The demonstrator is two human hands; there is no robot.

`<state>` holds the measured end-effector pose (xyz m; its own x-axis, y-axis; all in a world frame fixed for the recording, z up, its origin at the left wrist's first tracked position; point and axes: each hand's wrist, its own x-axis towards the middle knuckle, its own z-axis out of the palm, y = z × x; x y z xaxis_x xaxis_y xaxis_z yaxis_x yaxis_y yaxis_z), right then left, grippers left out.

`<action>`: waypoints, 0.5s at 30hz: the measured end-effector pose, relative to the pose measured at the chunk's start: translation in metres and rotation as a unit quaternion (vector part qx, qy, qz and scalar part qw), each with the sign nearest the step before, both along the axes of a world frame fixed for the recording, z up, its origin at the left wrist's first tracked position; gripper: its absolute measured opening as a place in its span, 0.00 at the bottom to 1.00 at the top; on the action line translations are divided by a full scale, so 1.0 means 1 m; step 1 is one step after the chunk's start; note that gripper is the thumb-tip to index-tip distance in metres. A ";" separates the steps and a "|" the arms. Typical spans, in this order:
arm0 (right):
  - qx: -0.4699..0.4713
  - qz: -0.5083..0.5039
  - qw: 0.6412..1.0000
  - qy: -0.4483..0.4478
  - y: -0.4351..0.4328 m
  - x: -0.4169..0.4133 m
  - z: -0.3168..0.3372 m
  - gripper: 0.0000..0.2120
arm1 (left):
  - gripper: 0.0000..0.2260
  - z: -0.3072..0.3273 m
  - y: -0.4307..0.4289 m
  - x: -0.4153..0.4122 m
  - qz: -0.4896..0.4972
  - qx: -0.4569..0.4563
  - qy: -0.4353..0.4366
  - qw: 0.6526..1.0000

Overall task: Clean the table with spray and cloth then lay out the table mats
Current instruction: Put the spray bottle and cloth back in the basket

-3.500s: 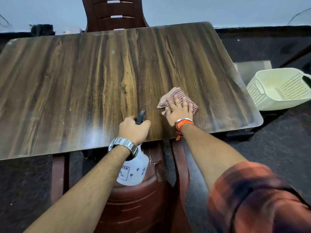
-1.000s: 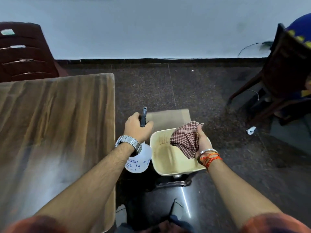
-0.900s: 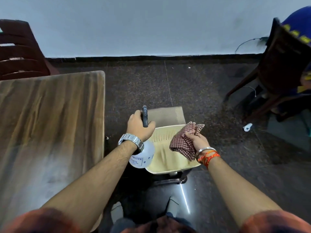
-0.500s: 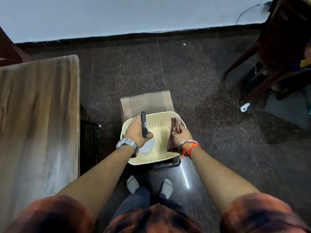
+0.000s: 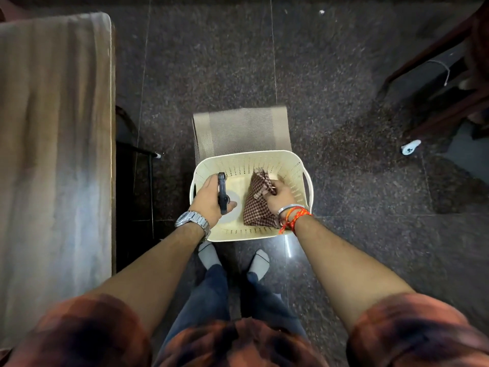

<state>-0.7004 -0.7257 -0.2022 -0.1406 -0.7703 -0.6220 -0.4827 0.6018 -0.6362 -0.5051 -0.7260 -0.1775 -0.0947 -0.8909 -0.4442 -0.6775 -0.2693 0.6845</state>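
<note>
Both your hands are down inside the basket (image 5: pixel 304 165) on the floor. Your left hand (image 5: pixel 210 198) has its grip wrapped around the sprayer (image 5: pixel 222 193), whose pale bottle shows just below the fist, inside the basket. Your right hand (image 5: pixel 280 194) pinches the cloth (image 5: pixel 255 205), which hangs against the basket's right inner wall. The mats (image 5: pixel 240 129) lie just beyond the basket. The tabletop (image 5: pixel 53 128) stands left of the basket.
</note>
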 end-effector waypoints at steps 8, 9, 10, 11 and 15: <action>0.023 0.033 0.987 0.157 0.001 -0.008 -0.010 0.25 | 0.40 -0.003 -0.002 0.004 -0.043 0.053 -0.046 0.997; 0.022 0.041 0.985 0.165 -0.001 -0.007 -0.011 0.25 | 0.40 -0.003 -0.002 0.003 -0.047 0.059 -0.060 0.995; 0.022 0.053 0.984 0.171 -0.002 -0.006 -0.011 0.25 | 0.39 -0.004 -0.003 0.002 -0.043 0.065 -0.062 0.995; 0.024 0.066 0.982 0.175 -0.003 -0.004 -0.011 0.26 | 0.38 -0.003 -0.003 0.002 -0.033 0.071 -0.057 0.995; 0.016 0.085 0.979 0.185 -0.003 -0.005 -0.007 0.23 | 0.37 0.000 0.002 0.004 -0.030 0.085 -0.036 0.995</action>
<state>-0.7057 -0.7285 -0.2090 -0.2325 -0.7830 -0.5770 -0.7719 0.5095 -0.3803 -0.5013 -0.7243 -0.1778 -0.1090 -0.7960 -0.5954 -0.7414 -0.3339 0.5821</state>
